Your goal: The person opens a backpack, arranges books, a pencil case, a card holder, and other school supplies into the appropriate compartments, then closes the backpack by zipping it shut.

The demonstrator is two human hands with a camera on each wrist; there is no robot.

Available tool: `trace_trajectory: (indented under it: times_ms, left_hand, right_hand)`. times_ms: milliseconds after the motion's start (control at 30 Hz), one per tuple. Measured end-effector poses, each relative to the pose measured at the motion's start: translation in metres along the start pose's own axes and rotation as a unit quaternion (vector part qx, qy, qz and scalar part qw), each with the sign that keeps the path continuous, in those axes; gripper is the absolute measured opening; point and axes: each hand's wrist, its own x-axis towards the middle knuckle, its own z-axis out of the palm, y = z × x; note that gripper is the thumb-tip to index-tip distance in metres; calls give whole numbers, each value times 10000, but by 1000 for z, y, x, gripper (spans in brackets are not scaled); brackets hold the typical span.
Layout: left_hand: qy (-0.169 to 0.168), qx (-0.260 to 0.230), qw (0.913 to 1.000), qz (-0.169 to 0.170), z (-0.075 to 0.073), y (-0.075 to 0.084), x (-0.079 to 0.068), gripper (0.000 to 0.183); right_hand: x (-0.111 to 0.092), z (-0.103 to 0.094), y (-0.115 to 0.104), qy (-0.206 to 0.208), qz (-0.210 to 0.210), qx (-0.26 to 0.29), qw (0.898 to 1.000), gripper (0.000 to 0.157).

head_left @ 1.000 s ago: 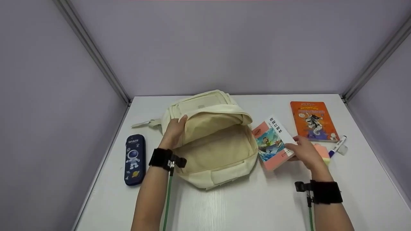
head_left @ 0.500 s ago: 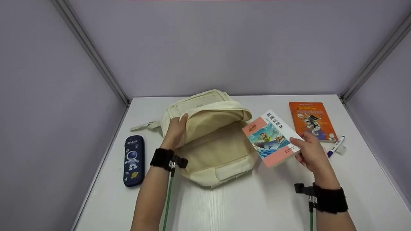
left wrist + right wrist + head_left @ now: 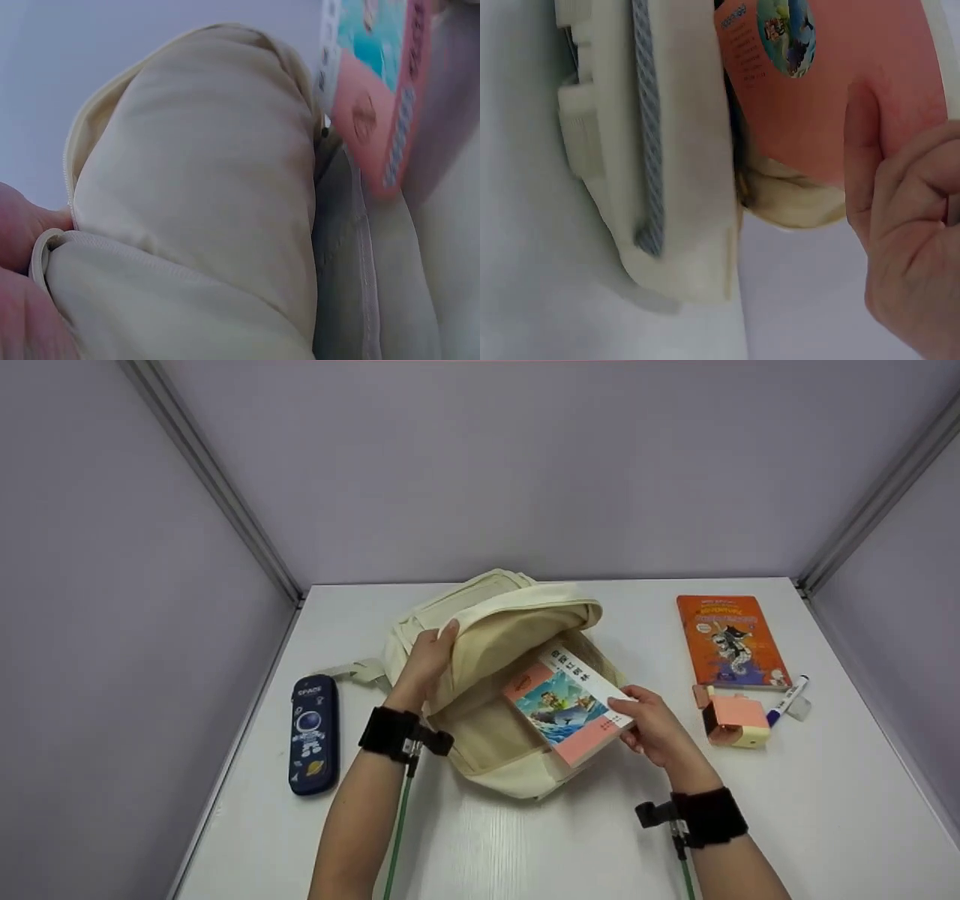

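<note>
A cream backpack point(image 3: 495, 735) lies mid-table with its main compartment gaping toward the front. My left hand point(image 3: 427, 664) pinches the edge of its raised flap, thumb on the inner side; the left wrist view shows the lining point(image 3: 202, 142) and part of that hand point(image 3: 30, 277). My right hand point(image 3: 656, 727) grips a paperback book point(image 3: 566, 705) by its right edge, thumb on the front cover, fingers beneath. The book has a pink, white and blue sea-scene cover and overlaps the bag's mouth. In the right wrist view, fingers point(image 3: 862, 142) press its pink back cover point(image 3: 817, 112).
A dark blue space-print pencil case point(image 3: 314, 735) lies left of the bag. At right are an orange book point(image 3: 733, 643), a pink-and-yellow box-like item point(image 3: 739, 721) and a white marker with a blue cap point(image 3: 787, 701). Grey panels point(image 3: 480, 472) wall the table in.
My right hand has carried the paperback left from beside the backpack to over its opening. My left hand has lifted the flap slightly and shifted right. The pink-and-yellow item is uncovered.
</note>
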Motion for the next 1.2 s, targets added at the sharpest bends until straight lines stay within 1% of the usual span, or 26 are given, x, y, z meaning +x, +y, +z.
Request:
trace_trajectory:
  times_ms: [133,200,300,367,500,633,867,967,1133,1200]
  left_hand:
    - [76,-181,9998,-3,2,2,-2,44]
    - [98,-161,9998,8,1,2,-3,44]
    - [112,-98,9999,61,1,3,-2,45]
    - [148,-38,9999,79,1,3,-3,44]
    - [165,-118,9997,125,2,5,-4,44]
    - [116,-144,9997,166,4,6,-6,44]
    - [2,-235,9997,-17,5,7,-8,45]
    - [66,-243,9997,77,5,7,-8,44]
    - [102,-173,9995,243,6,8,-7,44]
    - [106,-111,9995,266,6,7,-7,44]
  right_hand:
    - [13,5,14,-11,332,-78,9994,32]
    - [16,5,19,-26,427,-190,9989,38]
    - [18,2,22,-131,465,-238,9985,45]
    - [18,0,22,-207,439,-164,9987,45]
    - [22,-2,22,-301,348,26,9989,43]
    - [28,1,22,-289,315,107,9990,40]
    - [41,11,22,-266,354,47,9990,41]
    - [45,13,21,-177,292,4,9994,35]
    - [49,17,23,-240,200,-9,9995,22]
    - [51,19,24,-246,169,-39,9995,21]
